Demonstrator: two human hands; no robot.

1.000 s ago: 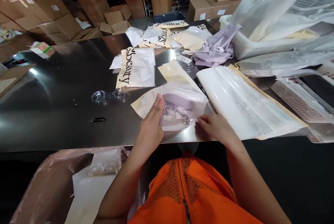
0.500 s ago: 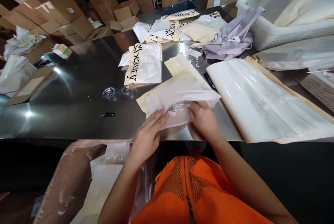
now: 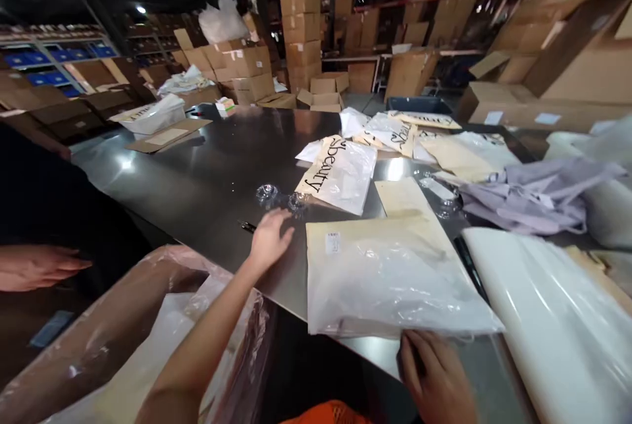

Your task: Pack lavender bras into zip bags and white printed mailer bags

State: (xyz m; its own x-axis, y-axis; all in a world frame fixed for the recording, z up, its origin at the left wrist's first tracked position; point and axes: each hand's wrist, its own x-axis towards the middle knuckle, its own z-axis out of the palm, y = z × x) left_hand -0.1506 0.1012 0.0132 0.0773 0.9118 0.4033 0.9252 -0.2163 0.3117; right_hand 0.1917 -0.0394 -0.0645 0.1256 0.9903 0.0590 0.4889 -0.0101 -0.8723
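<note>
The filled plastic garment bag (image 3: 390, 279) lies flat near the front edge of the steel surface (image 3: 197, 174), its cream backing uppermost at the far end and a small white label near its far left corner; its long axis runs roughly left to right along that front edge. The right hand (image 3: 437, 381) sits at the bag's near right corner, fingers curled down and touching the bag's lower edge where it overhangs the surface; whether it pinches the film or only rests on it cannot be told. The left hand (image 3: 269, 236) is open, palm down and fingers spread, holding nothing, just left of the bag's far left corner and apart from it, with a thin dark pen-like object (image 3: 248, 226) beside its wrist and two small clear plastic pieces (image 3: 279, 197) just beyond its fingertips. So the bag lies to the right of the left hand and directly ahead of the right hand, which is the nearer of the two. Farther in lies a printed "Beauty" bag (image 3: 340, 174), and a lilac garment (image 3: 533, 197) is heaped toward the right side. Another person's hand (image 3: 37, 266) shows at the left edge of the view.
</note>
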